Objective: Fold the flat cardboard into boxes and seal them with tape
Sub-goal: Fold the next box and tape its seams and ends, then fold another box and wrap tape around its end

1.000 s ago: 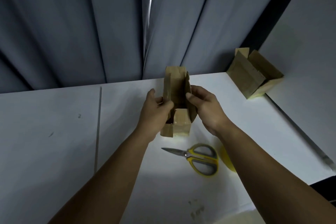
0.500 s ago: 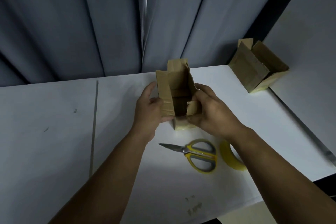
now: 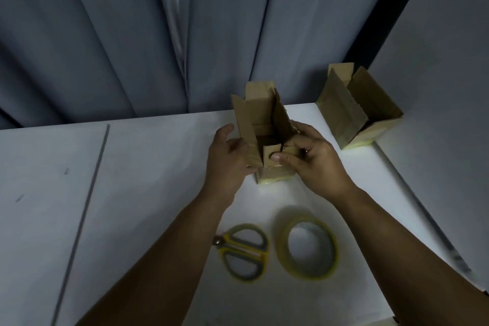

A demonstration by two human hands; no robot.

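A small brown cardboard box [image 3: 260,116] stands upright on the white table [image 3: 148,167], its top flaps open and yellowish tape along its bottom edge. My left hand [image 3: 229,159] grips its left wall. My right hand [image 3: 315,159] holds the right side, thumb pressed on the near short flap. A roll of yellow tape [image 3: 308,247] lies flat near me, beside yellow-handled scissors [image 3: 243,251] whose blades are hidden under my left forearm.
A second open cardboard box [image 3: 357,108] with a taped bottom stands at the table's back right corner against a grey wall. Grey curtains hang behind the table. A thin seam [image 3: 87,206] runs through the tabletop on the left.
The box has turned from a narrow, half-collapsed shape into an open square standing on the table. My right thumb now presses the near flap. The view has tipped down, showing the whole tape roll.
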